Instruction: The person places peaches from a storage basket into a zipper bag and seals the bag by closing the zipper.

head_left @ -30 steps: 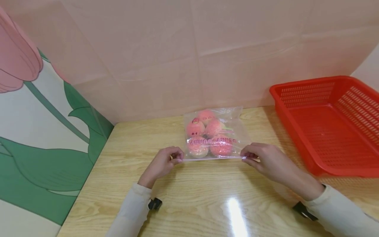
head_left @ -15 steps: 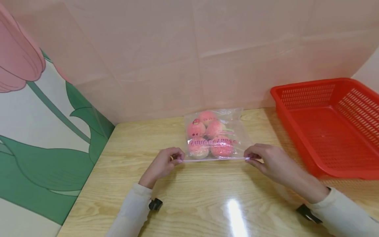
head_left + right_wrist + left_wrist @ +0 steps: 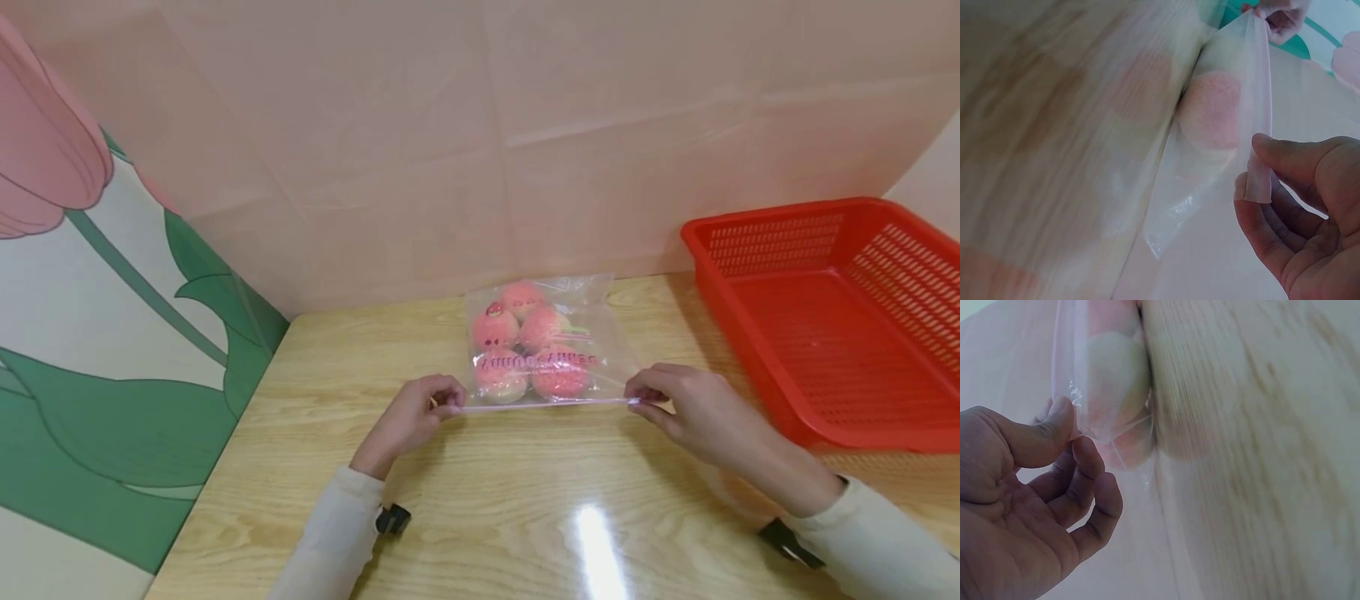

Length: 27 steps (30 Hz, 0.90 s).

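Note:
A clear zip-top plastic bag (image 3: 600, 312) lies on the wooden table, with several pink-and-yellow peaches (image 3: 561, 377) inside and dark red print across it. Its pink zip strip (image 3: 547, 405) runs straight along the edge nearest me. My left hand (image 3: 416, 412) pinches the strip's left end between thumb and index finger; the left wrist view shows the other fingers loosely bent below. At the strip's right end, my right hand (image 3: 693, 408) holds it between thumb and bent fingers. In the right wrist view the strip (image 3: 1262, 94) stretches taut between both hands, raised off the tabletop.
A red plastic basket (image 3: 795, 400) with slotted walls stands to the right, close to my right forearm. Behind the table (image 3: 480, 517) hangs a pinkish cloth (image 3: 375, 167). A tulip-patterned panel (image 3: 112, 417) borders the left side.
My right hand has slid a little to the right along the zip strip, to the bag's right corner. The left hand keeps its pinch in the same place.

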Available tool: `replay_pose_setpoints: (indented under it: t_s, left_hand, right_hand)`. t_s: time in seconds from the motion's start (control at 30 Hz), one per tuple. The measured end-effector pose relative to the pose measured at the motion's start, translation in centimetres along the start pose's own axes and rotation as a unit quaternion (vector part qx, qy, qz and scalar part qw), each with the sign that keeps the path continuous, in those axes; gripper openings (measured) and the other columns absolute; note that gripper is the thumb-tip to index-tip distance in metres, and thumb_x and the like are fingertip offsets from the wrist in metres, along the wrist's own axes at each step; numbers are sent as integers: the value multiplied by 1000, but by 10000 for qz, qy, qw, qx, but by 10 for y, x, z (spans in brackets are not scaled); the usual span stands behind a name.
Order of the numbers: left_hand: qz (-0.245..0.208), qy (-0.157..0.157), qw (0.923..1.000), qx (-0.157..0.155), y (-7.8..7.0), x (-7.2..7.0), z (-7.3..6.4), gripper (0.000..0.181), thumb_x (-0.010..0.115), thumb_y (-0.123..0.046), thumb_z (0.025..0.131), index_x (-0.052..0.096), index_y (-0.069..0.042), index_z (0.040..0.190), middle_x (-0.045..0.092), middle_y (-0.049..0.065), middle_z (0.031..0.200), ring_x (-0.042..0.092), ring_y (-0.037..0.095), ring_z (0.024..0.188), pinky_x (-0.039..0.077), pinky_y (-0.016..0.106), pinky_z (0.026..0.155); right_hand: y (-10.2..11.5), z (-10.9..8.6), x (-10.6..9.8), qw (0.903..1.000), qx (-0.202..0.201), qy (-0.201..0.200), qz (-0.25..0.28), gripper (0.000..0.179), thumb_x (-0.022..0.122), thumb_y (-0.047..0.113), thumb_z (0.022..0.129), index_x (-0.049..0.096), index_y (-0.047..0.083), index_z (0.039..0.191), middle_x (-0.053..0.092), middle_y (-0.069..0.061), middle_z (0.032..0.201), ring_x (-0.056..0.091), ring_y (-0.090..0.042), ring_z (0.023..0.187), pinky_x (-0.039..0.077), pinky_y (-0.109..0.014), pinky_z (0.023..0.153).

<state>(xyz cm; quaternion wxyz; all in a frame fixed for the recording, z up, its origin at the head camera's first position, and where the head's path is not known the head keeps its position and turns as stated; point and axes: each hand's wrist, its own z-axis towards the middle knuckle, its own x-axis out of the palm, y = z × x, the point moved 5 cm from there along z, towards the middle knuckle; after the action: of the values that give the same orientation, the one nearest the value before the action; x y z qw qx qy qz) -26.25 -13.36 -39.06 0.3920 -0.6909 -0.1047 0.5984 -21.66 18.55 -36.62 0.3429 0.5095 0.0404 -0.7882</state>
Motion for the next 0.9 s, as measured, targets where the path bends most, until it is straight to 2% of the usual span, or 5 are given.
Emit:
replay_pose_setpoints:
  t_s: [0.17, 0.4, 0.63, 0.9]
  left_hand:
    - [5, -31, 10000, 31, 0, -1, 0, 14, 61, -3, 91, 61, -14, 83, 58, -1, 83, 52, 13, 78, 47, 23, 69]
    - [24, 52, 10000, -16, 1, 0, 0, 12, 61, -3, 91, 62, -13, 85, 60, -2, 84, 53, 12, 79, 48, 22, 70]
    - [55, 13, 10000, 82, 0, 0, 1, 10, 61, -3, 90, 63, -12, 86, 60, -2, 84, 53, 12, 79, 48, 24, 72]
    - [82, 70, 9999, -34, 3, 1, -1, 9, 61, -2, 90, 63, -10, 86, 58, -1, 83, 51, 12, 77, 46, 22, 67]
  right_hand:
    - [-2, -2, -3, 9999, 101, 13, -41, 24, 83, 8, 69, 69, 22, 83, 67, 14, 76, 66, -5, 68, 58, -27, 61]
    - [-4, -5, -6, 9998, 37, -85, -157, 26, 84, 9, 68, 69, 23, 83, 66, 15, 76, 63, -3, 67, 56, -25, 60]
    - [-8, -7, -9, 9994, 39, -131, -306, 26, 84, 9, 67, 68, 22, 83, 67, 13, 75, 62, -3, 68, 57, -26, 60]
    - [-8, -9, -9, 9994, 30, -124, -318, 27, 84, 7, 66, 68, 22, 83, 66, 13, 75, 59, 0, 67, 55, -23, 58]
